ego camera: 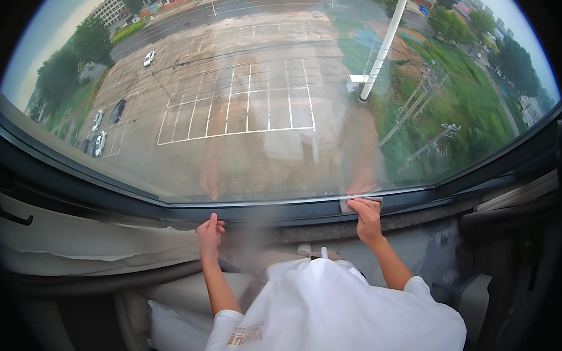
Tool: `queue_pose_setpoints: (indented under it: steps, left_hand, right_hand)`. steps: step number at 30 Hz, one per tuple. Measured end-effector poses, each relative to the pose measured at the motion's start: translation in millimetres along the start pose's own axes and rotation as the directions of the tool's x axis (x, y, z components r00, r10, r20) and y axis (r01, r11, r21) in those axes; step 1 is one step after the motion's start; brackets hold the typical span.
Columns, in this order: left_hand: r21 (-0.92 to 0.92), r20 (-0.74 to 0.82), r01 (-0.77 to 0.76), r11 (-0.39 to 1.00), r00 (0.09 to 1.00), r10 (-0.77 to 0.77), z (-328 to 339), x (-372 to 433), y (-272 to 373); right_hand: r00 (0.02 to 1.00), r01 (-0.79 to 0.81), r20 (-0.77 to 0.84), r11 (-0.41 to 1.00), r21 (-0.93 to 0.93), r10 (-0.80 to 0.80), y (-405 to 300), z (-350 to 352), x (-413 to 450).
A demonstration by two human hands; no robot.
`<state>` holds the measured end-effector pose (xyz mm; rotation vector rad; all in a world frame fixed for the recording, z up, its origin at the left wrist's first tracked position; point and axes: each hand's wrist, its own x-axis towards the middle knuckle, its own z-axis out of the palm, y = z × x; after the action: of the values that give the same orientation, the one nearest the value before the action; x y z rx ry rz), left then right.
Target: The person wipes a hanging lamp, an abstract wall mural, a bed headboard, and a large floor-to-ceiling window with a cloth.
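Note:
In the head view my right hand (368, 218) presses a folded grey cloth (346, 206) against the dark window frame (282, 212), at the bottom edge of the glass pane (262, 176). Part of the cloth is hidden under the fingers. My left hand (210, 235) is raised just short of the frame, further left, with its fingers curled in and the thumb side up. Nothing shows in it. Both forearms are mirrored faintly in the glass, and a hazy patch clouds the view near the middle of the frame.
A pale curtain (100, 244) hangs bunched at the left below a dark window handle (14, 213). A stone sill (405, 224) runs under the frame. A white pillow (179, 330) lies beside me at lower left. Outside, far below, is a car park (240, 111).

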<state>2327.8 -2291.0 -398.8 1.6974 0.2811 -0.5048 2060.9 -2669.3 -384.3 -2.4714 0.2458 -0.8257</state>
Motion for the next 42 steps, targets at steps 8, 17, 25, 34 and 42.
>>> queue_pose_setpoints:
  steps: [8,17,25,34,42]
  left_hand:
    - [-0.028,0.005,0.004,1.000,1.000,-0.004,-1,2,9]
    - [-0.090,-0.004,0.017,0.996,1.000,-0.017,1,7,-1]
    - [-0.042,-0.062,0.021,0.999,0.998,-0.023,9,15,-12]
    - [-0.070,-0.135,-0.016,0.997,0.991,0.006,26,11,-20]
    - [-0.135,-0.119,0.003,0.991,0.993,-0.019,19,14,-17]
  right_hand:
    - [0.942,0.057,0.300,0.953,0.298,-0.150,-96,113,43]
    - [0.844,0.049,0.469,0.909,0.414,-0.259,-129,159,72]
    - [0.569,-0.129,0.817,0.971,0.201,-0.094,-116,57,95]
    - [0.701,-0.230,0.690,0.858,0.459,-0.181,-99,87,95]
    - [0.761,-0.163,0.613,0.853,0.495,-0.211,-94,92,75]
